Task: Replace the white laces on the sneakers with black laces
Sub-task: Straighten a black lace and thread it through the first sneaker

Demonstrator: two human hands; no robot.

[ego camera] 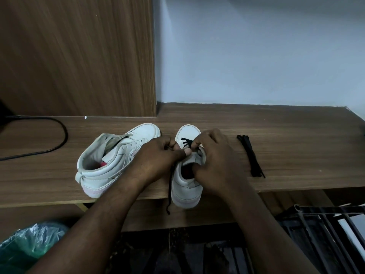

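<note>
Two white high-top sneakers stand on a wooden shelf. The left sneaker [110, 161] has bare eyelets and no lace. The right sneaker [184, 184] carries a black lace [185, 142] threaded through its front eyelets, and one loose end [169, 190] hangs over the shelf edge. My left hand [160, 155] pinches the lace at the sneaker's left side. My right hand [215, 161] grips the sneaker's upper and pinches the lace near the tongue. A second black lace [250, 155] lies bundled to the right.
A wooden panel [79, 56] rises behind the shelf [286, 131] on the left, a pale wall on the right. A black cable [59, 135] loops at far left. Below are a green plastic bag [29, 246] and a black rack [325, 234].
</note>
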